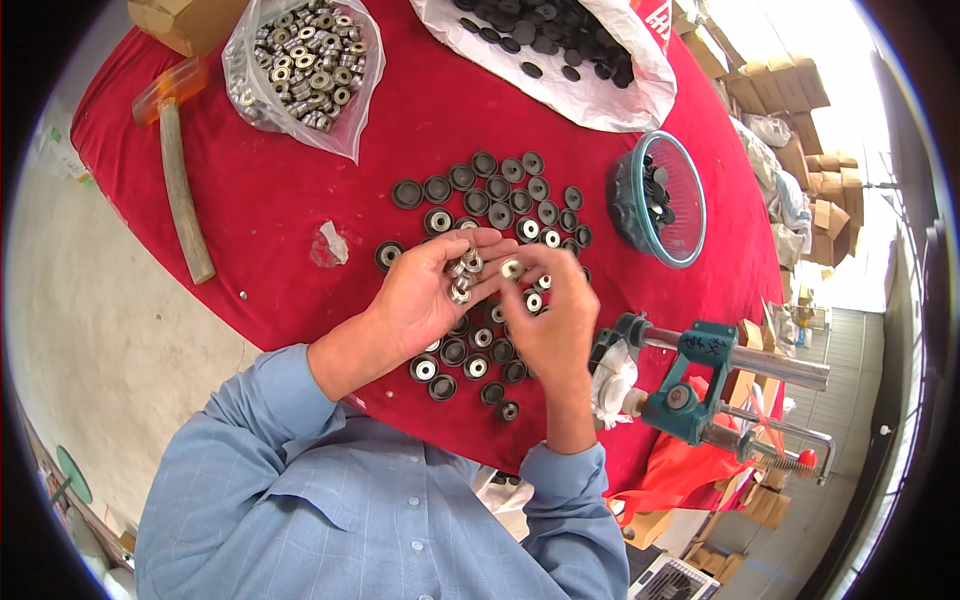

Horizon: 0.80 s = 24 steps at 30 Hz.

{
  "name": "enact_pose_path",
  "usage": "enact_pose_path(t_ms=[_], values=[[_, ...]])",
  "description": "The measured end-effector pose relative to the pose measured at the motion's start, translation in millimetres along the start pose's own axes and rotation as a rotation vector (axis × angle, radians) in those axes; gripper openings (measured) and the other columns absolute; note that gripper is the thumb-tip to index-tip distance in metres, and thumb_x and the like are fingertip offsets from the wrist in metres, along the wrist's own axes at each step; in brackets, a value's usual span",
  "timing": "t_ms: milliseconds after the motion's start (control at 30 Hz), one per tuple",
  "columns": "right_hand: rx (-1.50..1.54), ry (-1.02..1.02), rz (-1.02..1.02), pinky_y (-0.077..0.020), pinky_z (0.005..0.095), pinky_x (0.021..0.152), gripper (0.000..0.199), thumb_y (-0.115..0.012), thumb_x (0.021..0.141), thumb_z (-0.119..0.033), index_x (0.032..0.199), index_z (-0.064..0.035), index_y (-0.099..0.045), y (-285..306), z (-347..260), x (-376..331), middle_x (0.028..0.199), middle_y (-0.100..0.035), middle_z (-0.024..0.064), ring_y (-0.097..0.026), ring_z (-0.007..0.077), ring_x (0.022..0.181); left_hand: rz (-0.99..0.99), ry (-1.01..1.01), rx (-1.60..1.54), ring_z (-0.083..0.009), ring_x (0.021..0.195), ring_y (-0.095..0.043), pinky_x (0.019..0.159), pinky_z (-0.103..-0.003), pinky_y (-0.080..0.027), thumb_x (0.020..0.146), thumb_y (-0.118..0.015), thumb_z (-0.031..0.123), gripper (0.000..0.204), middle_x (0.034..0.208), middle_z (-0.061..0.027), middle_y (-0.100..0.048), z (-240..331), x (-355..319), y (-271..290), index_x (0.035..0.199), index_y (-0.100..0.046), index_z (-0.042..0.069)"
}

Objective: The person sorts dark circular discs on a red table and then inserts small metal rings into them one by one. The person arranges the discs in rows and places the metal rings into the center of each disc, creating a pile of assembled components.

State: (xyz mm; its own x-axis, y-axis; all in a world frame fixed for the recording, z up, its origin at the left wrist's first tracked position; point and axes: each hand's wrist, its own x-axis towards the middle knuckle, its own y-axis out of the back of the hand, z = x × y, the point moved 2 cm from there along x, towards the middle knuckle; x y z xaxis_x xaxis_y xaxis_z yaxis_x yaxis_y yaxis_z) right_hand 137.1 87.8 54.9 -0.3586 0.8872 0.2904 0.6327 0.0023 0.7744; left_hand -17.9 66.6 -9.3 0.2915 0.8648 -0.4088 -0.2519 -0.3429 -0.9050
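Several small metal ring bearings [464,268] lie in the cupped palm of my left hand [412,295], over the middle of the red-covered table. My right hand [556,318], slightly blurred, pinches one bearing [512,269] between thumb and fingertips, just right of the left fingers. Beneath and around both hands, round black cups [407,193] are spread out in loose rows. Some cups, such as the near one [424,368], have a shiny bearing in the centre; those at the far side look bare. My hands hide part of the spread.
A clear bag of bearings [312,70] stands far left, beside a wooden-handled mallet [183,190]. A white sack [610,100] with black discs lies at the back. On the right are a teal-rimmed basin [641,240] and a green press [680,405]. A torn plastic scrap [333,243] lies left.
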Motion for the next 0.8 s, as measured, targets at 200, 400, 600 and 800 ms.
enact_pose_path(t_ms=[200, 400, 600, 800], values=[[-0.050, -0.026, 0.095, -0.0497, 0.0415, 0.087, 0.026, -0.080, 0.085, -0.005, 0.109, -0.0079, -0.072, -23.3, 36.2, 33.3, 0.106, -0.073, 0.0064, -0.071, 0.0235, 0.090, 0.046, -0.001, -0.006, -0.0317, 0.119, -0.070, 0.107, -0.045, -0.059, 0.111, -0.048, 0.017, 0.032, 0.127, -0.0206, -0.070, 0.3, -1.0, 3.2, 0.129, -0.063, -0.005], [-0.174, 0.061, 0.063, -0.0480, 0.0421, 0.089, 0.022, -0.081, 0.086, -0.007, 0.106, -0.0074, -0.074, -44.2, 52.0, 38.5, 0.104, -0.072, 0.0058, -0.069, 0.0259, 0.098, 0.010, -0.031, -0.005, -0.0266, 0.105, -0.072, 0.095, -0.040, -0.061, 0.112, -0.050, 0.022, 0.030, 0.115, -0.0158, -0.071, 1.1, -1.1, 13.4, 0.122, -0.065, -0.001], [-0.230, 0.225, 0.099, -0.0475, 0.0432, 0.088, 0.023, -0.077, 0.087, -0.004, 0.110, -0.0055, -0.075, -47.2, 48.1, 31.1, 0.107, -0.070, 0.0057, -0.066, 0.0275, 0.099, -0.024, -0.003, -0.050, -0.0255, 0.101, -0.072, 0.092, -0.039, -0.062, 0.111, -0.051, 0.023, 0.029, 0.112, -0.0144, -0.071, 0.4, -1.5, 14.3, 0.120, -0.065, 0.000], [-0.461, 0.273, 0.040, -0.0465, 0.0425, 0.093, 0.039, -0.069, 0.084, -0.005, 0.122, -0.0005, -0.073, -46.9, 34.8, 12.3, 0.119, -0.066, 0.0062, -0.063, 0.0261, 0.104, -0.021, 0.002, -0.056, -0.0259, 0.101, -0.073, 0.093, -0.039, -0.063, 0.111, -0.052, 0.023, 0.029, 0.112, -0.0152, -0.071, 0.8, -0.3, 13.8, 0.120, -0.065, -0.001]])
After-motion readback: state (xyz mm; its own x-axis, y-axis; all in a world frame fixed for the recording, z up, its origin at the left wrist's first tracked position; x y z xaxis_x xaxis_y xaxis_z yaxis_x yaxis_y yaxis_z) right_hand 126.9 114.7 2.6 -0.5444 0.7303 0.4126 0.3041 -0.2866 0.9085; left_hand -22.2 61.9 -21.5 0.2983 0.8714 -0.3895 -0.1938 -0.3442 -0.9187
